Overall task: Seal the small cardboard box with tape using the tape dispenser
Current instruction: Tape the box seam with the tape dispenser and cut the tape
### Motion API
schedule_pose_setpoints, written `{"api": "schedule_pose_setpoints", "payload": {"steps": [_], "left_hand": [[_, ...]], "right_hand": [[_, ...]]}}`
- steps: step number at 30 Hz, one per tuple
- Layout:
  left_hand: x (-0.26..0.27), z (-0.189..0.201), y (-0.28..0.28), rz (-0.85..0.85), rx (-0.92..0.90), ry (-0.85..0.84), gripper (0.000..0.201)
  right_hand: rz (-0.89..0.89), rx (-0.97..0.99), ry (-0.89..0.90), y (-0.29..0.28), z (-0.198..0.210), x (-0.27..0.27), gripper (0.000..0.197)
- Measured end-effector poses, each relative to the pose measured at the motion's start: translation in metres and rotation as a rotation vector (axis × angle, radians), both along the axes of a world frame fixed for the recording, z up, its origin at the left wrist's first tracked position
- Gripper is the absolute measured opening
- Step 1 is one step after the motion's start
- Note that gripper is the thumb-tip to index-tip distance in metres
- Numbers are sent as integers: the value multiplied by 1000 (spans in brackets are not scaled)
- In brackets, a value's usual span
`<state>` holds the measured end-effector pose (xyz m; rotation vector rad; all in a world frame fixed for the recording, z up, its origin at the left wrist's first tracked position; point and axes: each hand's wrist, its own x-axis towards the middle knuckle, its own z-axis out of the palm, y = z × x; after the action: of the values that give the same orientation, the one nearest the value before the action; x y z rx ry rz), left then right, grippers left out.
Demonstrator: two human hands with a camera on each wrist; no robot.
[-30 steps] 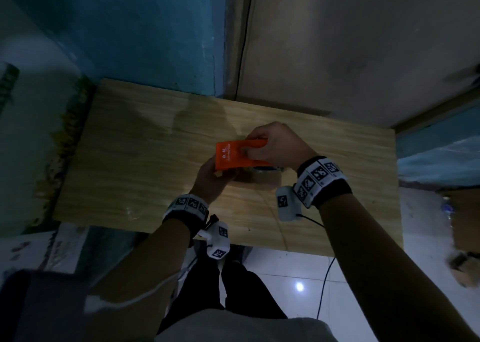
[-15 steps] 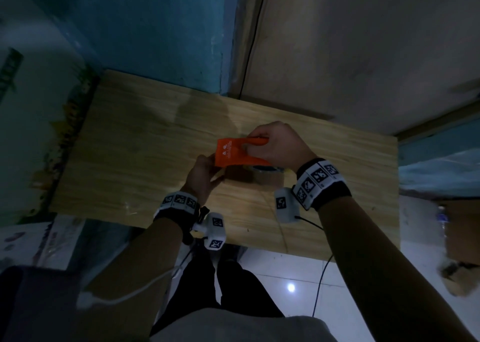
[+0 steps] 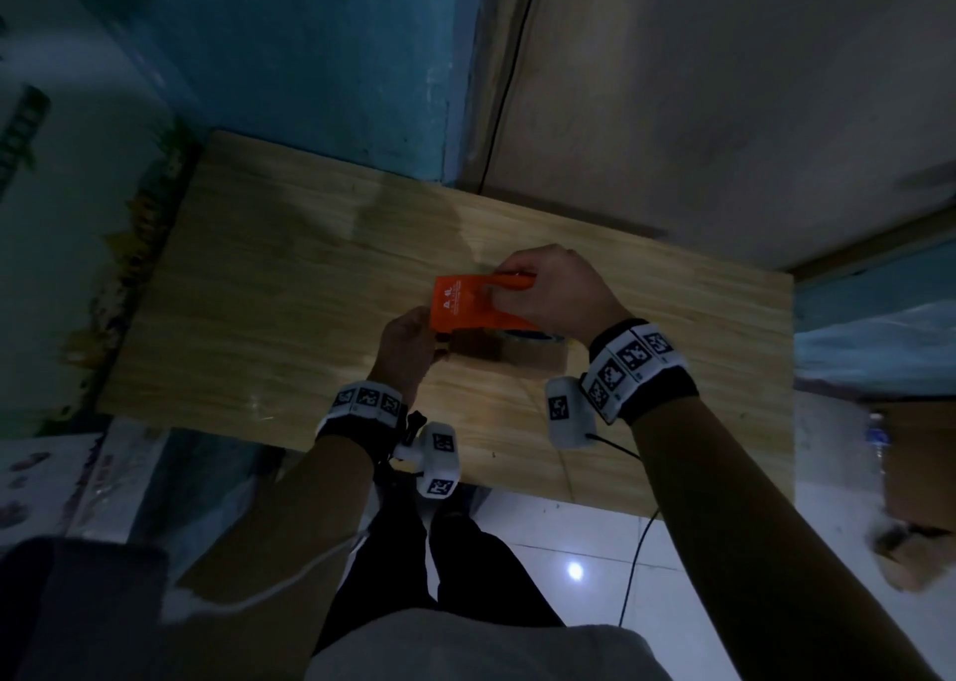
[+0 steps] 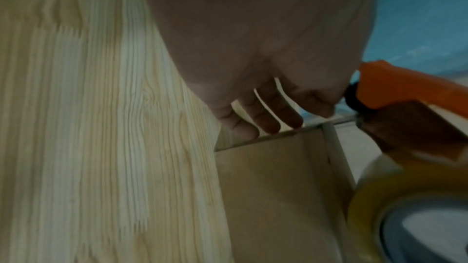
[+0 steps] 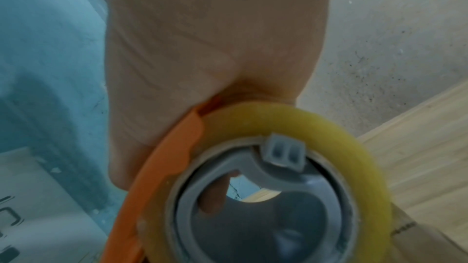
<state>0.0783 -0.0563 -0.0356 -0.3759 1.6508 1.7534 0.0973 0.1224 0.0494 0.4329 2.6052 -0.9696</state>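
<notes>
A small brown cardboard box [image 3: 483, 349] sits on the wooden table [image 3: 258, 292], mostly hidden under an orange tape dispenser [image 3: 460, 305]. My right hand [image 3: 517, 290] grips the dispenser's handle and holds it down on the box top. In the right wrist view my palm wraps the orange frame [image 5: 162, 167] beside the yellowish tape roll [image 5: 329, 127]. My left hand [image 3: 427, 347] holds the box's left end. Its fingers [image 4: 253, 125] reach over the box's edge [image 4: 273, 187] and its thumb lies near the dispenser's front [image 4: 405, 87].
The table stands against a blue and grey wall [image 3: 672, 111]. A cable [image 3: 633, 551] hangs off the table's near edge toward the white tiled floor. Cardboard and a bottle [image 3: 879, 437] lie on the floor at the right. Bare wood lies left of the box.
My left hand has slipped slightly left, out from under the dispenser's front corner to the box's left end. The right hand keeps the dispenser on the box, nearly unmoved.
</notes>
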Motion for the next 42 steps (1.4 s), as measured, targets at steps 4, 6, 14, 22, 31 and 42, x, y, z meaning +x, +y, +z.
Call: {"api": "schedule_pose_setpoints", "payload": {"steps": [4,6,14,22,31,42], "left_hand": [[4,-4,1,-64,-102,97,31],[5,-8,1,-93,-136,118,28],[0,-20,2,-184,-243,143,31],[-6,-24,1,-238,-252,123,31],[-2,-29,-1,-265,-360,254,28],[2,-27,0,-235,-518,478,7]], "right_hand": [[-2,47,-29,-5,1,-1,30],[6,63,-40,-8,0,-3,30],[22,105,-76,-15,-3,-13,43],[-4,142,-80,-20,-4,-14,40],[-13,160,-86,-22,-6,-14,40],[-35,182,-76,-28,-4,-7,41]]}}
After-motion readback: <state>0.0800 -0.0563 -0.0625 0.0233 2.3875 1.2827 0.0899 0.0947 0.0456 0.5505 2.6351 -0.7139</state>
